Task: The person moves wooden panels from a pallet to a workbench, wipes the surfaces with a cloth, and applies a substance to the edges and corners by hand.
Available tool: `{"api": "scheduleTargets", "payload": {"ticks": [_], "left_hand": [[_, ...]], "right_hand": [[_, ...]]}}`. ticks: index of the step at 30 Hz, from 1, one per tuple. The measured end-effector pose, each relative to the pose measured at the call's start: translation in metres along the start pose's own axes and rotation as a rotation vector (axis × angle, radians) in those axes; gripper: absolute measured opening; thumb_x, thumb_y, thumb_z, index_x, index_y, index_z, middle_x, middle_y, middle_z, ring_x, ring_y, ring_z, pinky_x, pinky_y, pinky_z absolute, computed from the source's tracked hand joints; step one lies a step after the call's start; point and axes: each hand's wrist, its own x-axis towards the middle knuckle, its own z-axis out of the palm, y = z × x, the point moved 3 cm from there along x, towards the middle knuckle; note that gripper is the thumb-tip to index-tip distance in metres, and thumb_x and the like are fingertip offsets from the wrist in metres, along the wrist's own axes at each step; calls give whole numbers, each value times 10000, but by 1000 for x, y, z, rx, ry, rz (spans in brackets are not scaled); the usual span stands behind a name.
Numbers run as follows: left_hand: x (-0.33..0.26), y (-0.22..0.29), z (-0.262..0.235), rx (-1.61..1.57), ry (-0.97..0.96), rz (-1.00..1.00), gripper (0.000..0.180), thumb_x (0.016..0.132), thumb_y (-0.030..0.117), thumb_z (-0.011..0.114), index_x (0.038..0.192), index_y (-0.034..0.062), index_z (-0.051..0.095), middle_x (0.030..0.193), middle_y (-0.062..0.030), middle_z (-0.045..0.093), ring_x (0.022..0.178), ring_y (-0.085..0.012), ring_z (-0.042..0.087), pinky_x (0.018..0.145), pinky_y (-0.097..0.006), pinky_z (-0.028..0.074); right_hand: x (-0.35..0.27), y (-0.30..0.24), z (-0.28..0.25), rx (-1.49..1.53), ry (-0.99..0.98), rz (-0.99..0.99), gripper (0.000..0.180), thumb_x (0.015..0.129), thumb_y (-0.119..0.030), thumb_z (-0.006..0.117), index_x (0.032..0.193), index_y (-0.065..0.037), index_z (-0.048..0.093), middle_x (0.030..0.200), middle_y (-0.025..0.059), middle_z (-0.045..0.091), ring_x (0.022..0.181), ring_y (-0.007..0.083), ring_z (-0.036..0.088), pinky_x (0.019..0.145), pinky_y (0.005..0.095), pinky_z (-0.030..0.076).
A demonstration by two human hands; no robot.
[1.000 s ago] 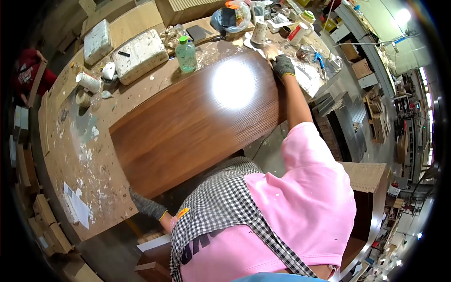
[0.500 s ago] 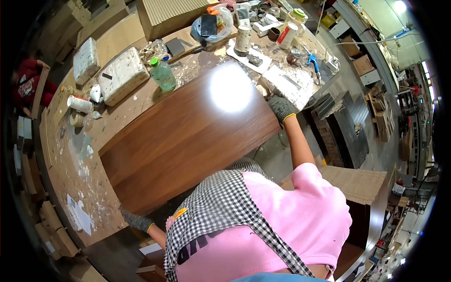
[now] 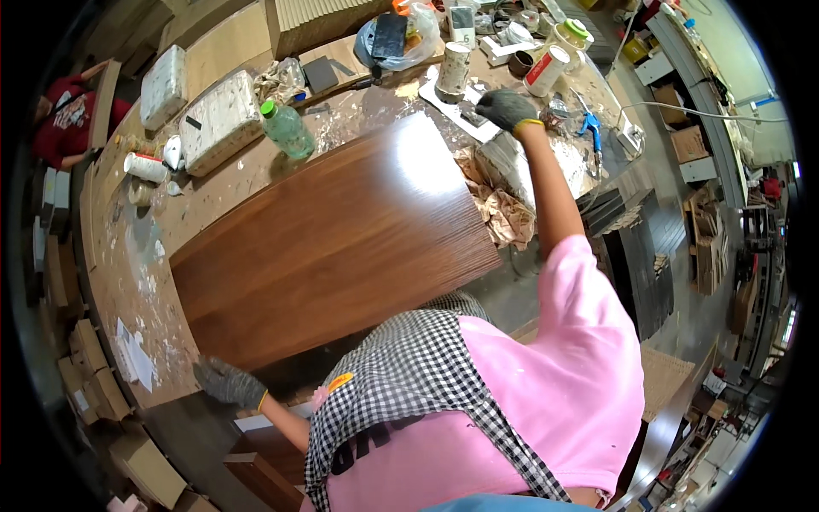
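Note:
A brown wood-grain board [image 3: 333, 247] lies slanted on the worktable, its glossy face up. My left hand [image 3: 230, 382], in a grey knit glove, is at the board's near left corner with its fingers stretched out; whether they touch the board cannot be told. My right hand [image 3: 508, 111], also gloved, reaches past the board's far right corner, over a white sheet [image 3: 439, 107]. Its fingertips are beside a small dark piece on that sheet. The fingers point down and are partly hidden, so a grip cannot be made out. A paint-smeared can [image 3: 453, 72] stands just left of it.
Crumpled brown paper [image 3: 503, 213] sits by the board's right end. Beyond the board are a green bottle [image 3: 287, 130], plaster-smeared blocks [image 3: 220, 132], a red-and-white can [image 3: 547, 71] and a blue air gun [image 3: 590, 128]. Another person [image 3: 72, 119] holds a panel at far left.
My right hand has left the board's right edge and moved far forward over the white sheet. My left hand has shifted slightly left. The board appears a little lower and further left in the picture.

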Motion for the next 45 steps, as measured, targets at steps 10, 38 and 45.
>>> {"api": "scheduleTargets", "payload": {"ticks": [10, 38, 45], "left_hand": [[23, 243, -61, -729, -131, 421, 226, 927, 87, 631, 1143, 65, 693, 1337, -165, 592, 1276, -350, 524, 1121, -472, 380], [-98, 471, -69, -1178, -559, -45, 469, 928, 159, 687, 1329, -35, 540, 1259, -166, 630, 1110, -227, 613, 958, -343, 490], [-104, 465, -65, -1060, -542, -155, 529, 911, 182, 714, 1362, -9, 515, 1284, -194, 617, 1133, -269, 621, 971, -360, 486]], "right_hand": [[49, -1, 37, -42, 47, 189, 663, 800, -542, 634, 1198, -13, 665, 1137, 226, 688, 1060, 380, 669, 956, 447, 508], [164, 42, -1, 330, 299, -308, 817, 704, -451, 822, 1398, -127, 535, 1321, 181, 605, 1218, 350, 571, 1034, 415, 461], [74, 69, -69, 284, 705, -163, 566, 732, -384, 769, 1235, -148, 662, 1083, 166, 681, 983, 347, 650, 875, 436, 523]]}}
